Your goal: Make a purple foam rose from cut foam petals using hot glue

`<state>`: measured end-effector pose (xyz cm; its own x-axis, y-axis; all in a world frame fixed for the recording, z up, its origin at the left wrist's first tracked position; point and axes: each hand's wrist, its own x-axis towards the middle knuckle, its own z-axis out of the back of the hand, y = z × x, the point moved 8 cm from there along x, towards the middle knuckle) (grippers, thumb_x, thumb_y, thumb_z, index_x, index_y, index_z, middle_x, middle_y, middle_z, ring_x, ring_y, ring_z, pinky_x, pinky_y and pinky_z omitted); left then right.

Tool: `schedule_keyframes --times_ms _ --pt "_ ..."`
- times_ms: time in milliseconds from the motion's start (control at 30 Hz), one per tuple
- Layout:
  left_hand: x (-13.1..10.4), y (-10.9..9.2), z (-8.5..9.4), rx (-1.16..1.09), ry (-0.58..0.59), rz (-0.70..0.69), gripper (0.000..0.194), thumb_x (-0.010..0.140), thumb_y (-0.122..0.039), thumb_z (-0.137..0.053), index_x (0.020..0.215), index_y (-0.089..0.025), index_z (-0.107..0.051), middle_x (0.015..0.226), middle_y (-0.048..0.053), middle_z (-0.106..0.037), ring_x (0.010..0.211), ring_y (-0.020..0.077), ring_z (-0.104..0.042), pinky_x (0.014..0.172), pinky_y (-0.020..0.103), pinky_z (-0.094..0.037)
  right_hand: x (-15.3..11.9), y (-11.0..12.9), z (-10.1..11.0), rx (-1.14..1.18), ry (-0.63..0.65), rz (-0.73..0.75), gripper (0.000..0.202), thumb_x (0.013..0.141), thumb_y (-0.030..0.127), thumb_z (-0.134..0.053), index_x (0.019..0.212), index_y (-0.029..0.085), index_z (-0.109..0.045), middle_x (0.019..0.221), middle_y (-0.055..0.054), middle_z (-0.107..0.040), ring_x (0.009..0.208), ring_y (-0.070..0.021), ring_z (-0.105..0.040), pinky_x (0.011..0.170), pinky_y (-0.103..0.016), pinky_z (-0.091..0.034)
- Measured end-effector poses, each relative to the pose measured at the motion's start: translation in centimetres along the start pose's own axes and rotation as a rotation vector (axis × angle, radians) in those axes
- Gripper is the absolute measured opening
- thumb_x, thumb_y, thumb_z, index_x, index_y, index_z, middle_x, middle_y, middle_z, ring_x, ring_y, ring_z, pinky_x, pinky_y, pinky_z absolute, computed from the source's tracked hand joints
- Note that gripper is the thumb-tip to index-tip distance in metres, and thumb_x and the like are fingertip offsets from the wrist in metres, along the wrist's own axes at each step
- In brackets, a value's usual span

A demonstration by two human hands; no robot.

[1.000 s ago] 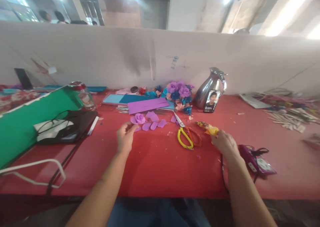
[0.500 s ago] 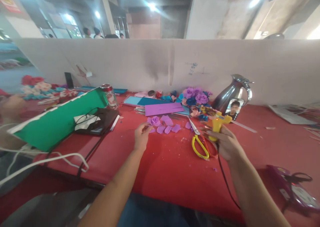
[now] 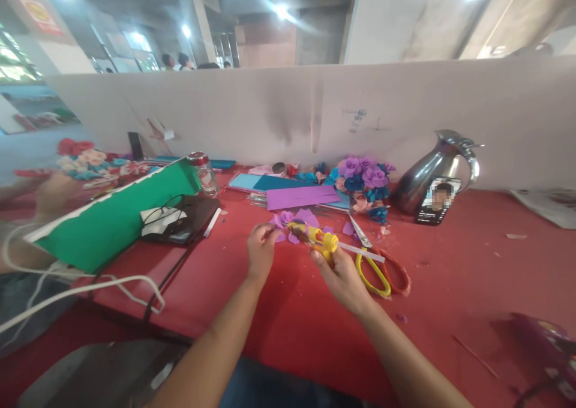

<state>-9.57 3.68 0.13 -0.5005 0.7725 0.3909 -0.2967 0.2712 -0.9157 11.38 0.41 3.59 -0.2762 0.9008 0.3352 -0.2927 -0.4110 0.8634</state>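
My right hand [image 3: 341, 276] is closed around a yellow hot glue gun [image 3: 324, 244], with a clear glue stick [image 3: 364, 251] poking out of its back. The gun's dirty nozzle points left, close to a purple paper flower [image 3: 283, 218]. That flower is pinched in my left hand [image 3: 262, 251], whose fingertips partly hide the stem end. Loose purple petals [image 3: 307, 218] lie on the red table behind the gun, some covered by it. Scissors [image 3: 372, 282] with one yellow and one red handle rest right of my right hand.
Purple paper sheets [image 3: 301, 197] lie behind the petals. Finished paper flowers [image 3: 366, 174] are heaped beside a steel jug [image 3: 427, 174] with a phone [image 3: 436, 201] leaning on it. Leftward stand a green board [image 3: 117, 222], a glass jar [image 3: 204, 177] and a dark pouch [image 3: 198, 213]. Another person's arm [image 3: 49, 195] is far left.
My right hand has brought the glue gun left and down from beside the jug to the flower. My left hand keeps its pinch. The view has shifted slightly.
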Motion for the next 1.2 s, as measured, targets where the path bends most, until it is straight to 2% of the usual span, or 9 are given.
schedule_keyframes --times_ms 200,400,600,733,967,1200 --pt "-0.2 -0.4 -0.1 -0.018 0.003 -0.010 0.009 0.068 -0.027 -0.068 0.072 -0.019 -0.068 0.078 0.002 -0.064 0.074 0.0156 -0.059 0.070 0.026 -0.046 0.0 -0.5 0.3 -0.165 -0.038 -0.006 0.029 0.092 0.042 -0.040 0.074 0.019 -0.045 0.058 0.005 -0.041 0.051 -0.0099 -0.038 0.050 -0.022 -0.029" --pt "-0.4 -0.6 -0.4 -0.029 0.033 -0.032 0.008 0.069 -0.025 -0.067 0.071 -0.018 -0.068 0.079 0.002 -0.063 0.075 0.0157 -0.059 0.070 0.026 -0.047 0.0 0.1 0.2 -0.320 -0.041 0.043 0.029 0.092 0.040 -0.038 0.078 0.018 -0.053 0.064 0.000 -0.053 0.055 -0.0144 -0.050 0.054 -0.024 -0.036" --pt "-0.5 -1.3 -0.4 -0.025 0.037 -0.079 0.008 0.072 -0.025 -0.065 0.074 -0.018 -0.069 0.081 0.004 -0.064 0.079 0.0174 -0.060 0.072 0.028 -0.047 -0.4 -0.5 -0.3 -0.476 -0.033 0.077 0.031 0.094 0.040 -0.036 0.095 0.017 -0.057 0.079 -0.007 -0.064 0.072 -0.0210 -0.062 0.061 -0.027 -0.041" --pt "-0.5 -1.7 -0.2 -0.009 0.029 -0.095 0.008 0.072 -0.025 -0.064 0.074 -0.019 -0.069 0.081 0.004 -0.064 0.079 0.0178 -0.060 0.072 0.028 -0.047 -0.5 -0.6 -0.7 -0.560 -0.024 0.118 0.030 0.095 0.038 -0.036 0.093 0.017 -0.057 0.087 -0.009 -0.065 0.073 -0.0206 -0.062 0.057 -0.026 -0.039" --pt "-0.6 -2.0 -0.2 -0.030 0.020 -0.102 0.008 0.072 -0.025 -0.064 0.073 -0.019 -0.069 0.079 0.004 -0.063 0.078 0.0181 -0.060 0.071 0.029 -0.048 -0.7 0.0 -0.8 -0.621 -0.051 0.178 0.027 0.095 0.036 -0.038 0.095 0.017 -0.057 0.078 -0.007 -0.064 0.065 -0.0189 -0.062 0.052 -0.026 -0.035" --pt "-0.6 -2.3 0.0 -0.001 0.022 -0.142 0.010 0.075 -0.023 -0.062 0.076 -0.019 -0.070 0.081 0.005 -0.064 0.080 0.0181 -0.060 0.073 0.029 -0.049 -0.7 -0.1 -1.2 -0.669 -0.012 0.197 0.024 0.094 0.036 -0.039 0.094 0.019 -0.056 0.077 -0.007 -0.063 0.065 -0.0198 -0.062 0.050 -0.026 -0.033"
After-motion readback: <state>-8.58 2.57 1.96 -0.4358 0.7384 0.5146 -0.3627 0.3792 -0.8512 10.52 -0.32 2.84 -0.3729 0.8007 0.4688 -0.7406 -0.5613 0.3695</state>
